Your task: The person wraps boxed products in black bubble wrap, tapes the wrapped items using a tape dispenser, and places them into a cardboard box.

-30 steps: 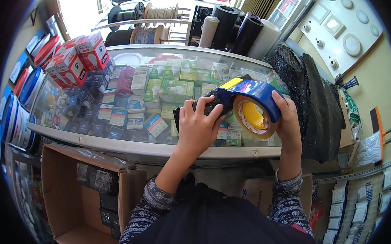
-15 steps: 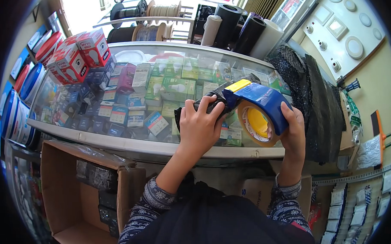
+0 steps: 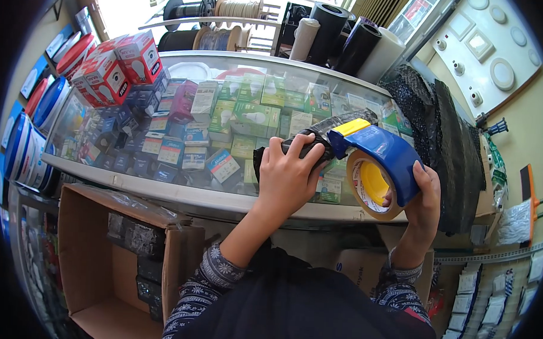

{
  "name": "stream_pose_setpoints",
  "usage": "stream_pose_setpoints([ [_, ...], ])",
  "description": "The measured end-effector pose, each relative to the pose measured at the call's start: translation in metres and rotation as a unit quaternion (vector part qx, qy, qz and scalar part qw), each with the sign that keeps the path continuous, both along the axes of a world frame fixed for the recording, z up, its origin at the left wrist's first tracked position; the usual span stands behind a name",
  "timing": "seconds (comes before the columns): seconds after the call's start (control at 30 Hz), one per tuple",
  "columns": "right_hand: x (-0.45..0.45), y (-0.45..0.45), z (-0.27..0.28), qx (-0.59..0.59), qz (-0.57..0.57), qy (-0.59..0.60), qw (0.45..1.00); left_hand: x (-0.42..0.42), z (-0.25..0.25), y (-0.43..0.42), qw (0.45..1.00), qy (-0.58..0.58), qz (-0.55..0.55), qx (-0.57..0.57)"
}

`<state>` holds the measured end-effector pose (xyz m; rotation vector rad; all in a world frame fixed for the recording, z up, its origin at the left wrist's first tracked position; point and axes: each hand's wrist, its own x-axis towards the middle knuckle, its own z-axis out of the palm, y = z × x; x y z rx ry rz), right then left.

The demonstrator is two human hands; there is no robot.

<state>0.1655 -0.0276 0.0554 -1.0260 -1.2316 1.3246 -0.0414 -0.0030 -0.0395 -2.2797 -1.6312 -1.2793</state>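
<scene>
A blue tape dispenser (image 3: 387,151) with a yellow top piece and a roll of tape is held by my right hand (image 3: 425,196), whose fingers are wrapped round its right end. My left hand (image 3: 288,173) grips a black plastic-wrapped package (image 3: 321,146) over the glass counter, with its fingers bent across the top. The dispenser's yellow and blue front end touches or nearly touches the package, just right of my left fingers. Part of the package is hidden under my left hand.
Below the glass counter top (image 3: 181,193) lie boxed bulbs. Red and white boxes (image 3: 116,68) stand on it at left. Black plastic sheeting (image 3: 457,158) drapes over the right end. An open cardboard box (image 3: 109,265) holding black wrapped packages is at lower left.
The tape dispenser and my right hand have moved right and down in the view. My left hand stays on the package, slightly further right. The background has shifted a little.
</scene>
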Motion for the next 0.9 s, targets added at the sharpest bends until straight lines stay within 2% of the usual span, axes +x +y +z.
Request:
stream_pose_setpoints([
  [0.13, 0.004, -0.003, -0.002, 0.010, 0.007, -0.007, 1.000, 0.000, 0.000, 0.000, 1.000, -0.007, -0.004, -0.001],
  [0.43, 0.019, -0.029, 0.002, 0.008, -0.094, -0.019, 0.995, 0.005, 0.001, 0.000, 1.000, 0.001, 0.001, 0.006],
  [0.53, 0.023, -0.039, 0.006, 0.013, -0.071, -0.013, 0.997, 0.006, 0.000, 0.002, 1.000, -0.001, 0.008, 0.002],
  [0.63, 0.023, -0.054, 0.010, 0.012, -0.180, -0.035, 0.983, 0.005, 0.002, 0.003, 1.000, -0.006, -0.004, -0.007],
  [0.83, 0.033, -0.055, 0.012, -0.011, -0.119, -0.056, 0.991, 0.008, 0.003, -0.003, 1.000, 0.007, 0.004, -0.008],
  [0.9, 0.034, -0.052, 0.014, -0.013, -0.101, -0.065, 0.993, 0.014, 0.016, -0.009, 0.992, 0.097, 0.039, -0.064],
])
